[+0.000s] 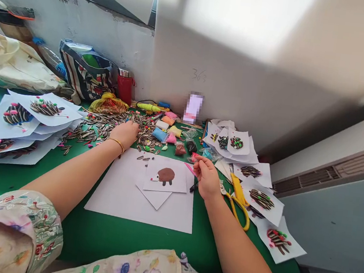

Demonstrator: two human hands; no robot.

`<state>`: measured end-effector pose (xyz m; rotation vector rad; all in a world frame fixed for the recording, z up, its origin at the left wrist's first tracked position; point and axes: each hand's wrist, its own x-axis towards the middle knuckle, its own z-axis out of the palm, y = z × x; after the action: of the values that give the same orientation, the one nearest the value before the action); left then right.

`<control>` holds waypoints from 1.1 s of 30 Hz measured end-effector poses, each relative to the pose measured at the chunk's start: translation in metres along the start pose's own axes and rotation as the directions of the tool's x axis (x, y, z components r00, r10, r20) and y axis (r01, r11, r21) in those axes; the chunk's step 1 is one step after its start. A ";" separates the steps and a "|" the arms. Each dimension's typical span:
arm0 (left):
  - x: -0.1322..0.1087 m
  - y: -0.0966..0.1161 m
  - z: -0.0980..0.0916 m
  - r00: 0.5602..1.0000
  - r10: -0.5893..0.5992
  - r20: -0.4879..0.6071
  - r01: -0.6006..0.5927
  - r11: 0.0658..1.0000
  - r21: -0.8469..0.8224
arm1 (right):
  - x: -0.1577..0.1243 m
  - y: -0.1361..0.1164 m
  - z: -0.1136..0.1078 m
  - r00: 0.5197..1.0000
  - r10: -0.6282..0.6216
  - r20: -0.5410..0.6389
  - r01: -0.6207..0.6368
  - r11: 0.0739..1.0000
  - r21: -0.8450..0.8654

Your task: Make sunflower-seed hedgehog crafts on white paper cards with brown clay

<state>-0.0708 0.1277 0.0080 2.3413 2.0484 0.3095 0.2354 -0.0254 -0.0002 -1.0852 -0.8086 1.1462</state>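
Observation:
My left hand rests at the heap of striped sunflower seeds, its fingers curled down into them; whatever they grip is hidden. Over the right edge of the white sheet, my right hand is closed with thumb and fingertips together. What it pinches, if anything, is too small to name. A pink pointed stick shows just left of that hand. Between the hands, a small white card bears a brown hedgehog shape with dark feet and a red nose. It lies on a large white sheet with a few loose seeds.
Bags of coloured clay lie behind the sheet. Yellow-handled scissors and a yellow cutter are at right. Seed-covered hedgehog cards spread along the right edge; others pile at left. A red bottle stands at the wall.

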 end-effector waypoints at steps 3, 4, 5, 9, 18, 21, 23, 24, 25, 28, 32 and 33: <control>0.002 -0.005 -0.012 0.976 -0.193 -0.103 0.139 0.910 -0.391 | -0.002 0.001 0.000 1.000 -0.015 0.019 0.016 0.999 -0.036; 0.002 -0.006 -0.017 0.940 -0.330 -0.082 0.189 0.707 -0.682 | -0.002 0.002 0.000 1.000 -0.017 0.022 0.018 0.999 -0.042; 0.002 -0.006 -0.021 0.891 -0.454 0.009 0.210 0.395 -0.894 | -0.002 0.002 0.000 1.000 -0.018 0.024 0.020 0.999 -0.049; -0.007 0.001 -0.037 0.861 -0.479 0.170 0.219 0.048 -0.975 | -0.001 0.006 -0.001 0.998 -0.046 0.043 0.050 0.993 -0.106; -0.033 0.005 -0.040 0.766 -0.123 0.631 0.276 -0.824 -0.495 | -0.003 0.014 0.002 0.995 -0.059 0.076 0.074 0.975 -0.210; -0.029 0.001 -0.039 0.748 -0.101 0.656 0.276 -0.851 -0.446 | -0.003 0.014 0.001 0.995 -0.063 0.075 0.079 0.970 -0.228; -0.028 -0.001 -0.039 0.747 -0.086 0.659 0.268 -0.869 -0.417 | -0.002 0.014 0.000 0.994 -0.067 0.081 0.085 0.967 -0.240; -0.028 -0.001 -0.038 0.750 -0.082 0.656 0.260 -0.876 -0.406 | -0.002 0.014 0.000 0.994 -0.069 0.084 0.088 0.966 -0.243; -0.028 -0.002 -0.038 0.754 -0.080 0.652 0.250 -0.882 -0.398 | -0.002 0.014 -0.001 0.994 -0.071 0.086 0.090 0.965 -0.244; -0.031 -0.002 -0.036 0.767 -0.067 0.638 0.241 -0.892 -0.384 | -0.003 0.014 0.000 0.993 -0.081 0.087 0.100 0.962 -0.254; -0.036 0.000 -0.035 0.781 0.000 0.625 0.286 -0.889 -0.358 | -0.005 0.012 0.002 0.989 -0.100 0.111 0.129 0.947 -0.293; -0.037 0.001 -0.035 0.784 0.022 0.620 0.301 -0.887 -0.350 | -0.006 0.012 0.002 0.987 -0.102 0.126 0.137 0.941 -0.310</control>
<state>-0.0803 0.0870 0.0375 -0.0876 0.6269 1.2007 0.2284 -0.0297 -0.0109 -1.2261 -1.1595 0.9991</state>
